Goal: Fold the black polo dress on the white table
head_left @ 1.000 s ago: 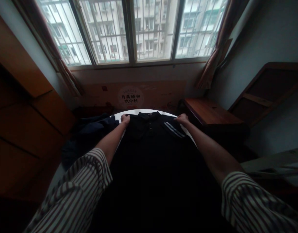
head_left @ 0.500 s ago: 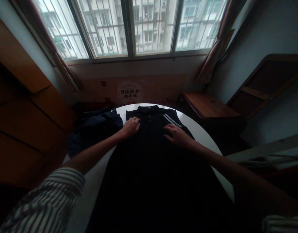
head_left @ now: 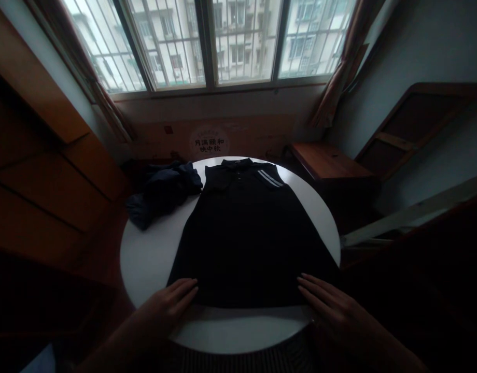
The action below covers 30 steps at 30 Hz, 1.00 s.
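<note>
Table (head_left: pixel 145 259): a round white top is carrying everything — its near edge is curving just in front of the person.
Shirt (head_left: pixel 246 233): a dark polo is lying flat and face up across the middle of the table, collar pointing toward the window, hem nearest the person, sleeves apparently tucked under. It is looking soft, light and limp, so it will likely sag and crease if lifted by one point; the two hem corners are offering the surest hold.
Heap (head_left: pixel 163 191): a second dark garment is sitting crumpled at the table's far left, just beside the shirt's shoulder.
Left hand (head_left: pixel 166 305): it is lying open and flat, fingertips touching the hem's left corner, gripping nothing.
Right hand (head_left: pixel 332 305): it is resting open too, fingers spread at the hem's right corner, nothing pinched.
Stripes (head_left: pixel 270 178): pale bands are crossing one shoulder.
Hard to make out: the room is dim — the shirt's folds, its buttons and the fabric weave are melting into black, and both forearms are running out of the frame.
</note>
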Each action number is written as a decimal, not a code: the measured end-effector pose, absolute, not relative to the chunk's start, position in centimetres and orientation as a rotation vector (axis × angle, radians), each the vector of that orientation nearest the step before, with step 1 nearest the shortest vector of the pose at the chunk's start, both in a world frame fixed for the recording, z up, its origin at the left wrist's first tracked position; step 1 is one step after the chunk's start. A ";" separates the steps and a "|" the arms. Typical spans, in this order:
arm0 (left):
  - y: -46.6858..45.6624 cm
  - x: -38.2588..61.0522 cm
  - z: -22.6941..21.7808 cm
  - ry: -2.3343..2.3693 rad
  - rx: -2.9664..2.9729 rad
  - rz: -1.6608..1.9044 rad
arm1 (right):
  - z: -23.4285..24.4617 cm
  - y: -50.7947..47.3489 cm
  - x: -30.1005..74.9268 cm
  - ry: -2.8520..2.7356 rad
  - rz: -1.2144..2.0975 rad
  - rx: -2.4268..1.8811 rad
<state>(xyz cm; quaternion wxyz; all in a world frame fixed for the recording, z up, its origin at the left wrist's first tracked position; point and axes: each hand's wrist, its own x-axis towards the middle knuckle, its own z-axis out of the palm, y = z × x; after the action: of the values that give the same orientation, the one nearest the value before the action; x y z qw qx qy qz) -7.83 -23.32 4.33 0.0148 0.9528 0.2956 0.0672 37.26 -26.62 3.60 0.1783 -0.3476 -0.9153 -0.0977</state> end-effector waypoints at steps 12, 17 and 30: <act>-25.9 -9.3 2.7 0.910 3.173 0.491 | 4.4 -28.8 38.4 -2.439 -0.416 -1.127; -26.7 -9.6 2.0 0.891 3.249 0.580 | 2.1 -29.2 40.3 -2.395 -0.554 -1.304; -26.6 -11.8 4.8 0.866 3.130 0.455 | 1.4 -30.4 44.0 -2.308 -0.364 -1.308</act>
<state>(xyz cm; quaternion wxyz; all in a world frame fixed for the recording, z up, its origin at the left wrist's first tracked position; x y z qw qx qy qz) -11.78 -26.62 4.82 -0.0687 0.9522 0.2635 0.1384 44.02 -30.45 1.38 0.2297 -0.4755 -0.8389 -0.1322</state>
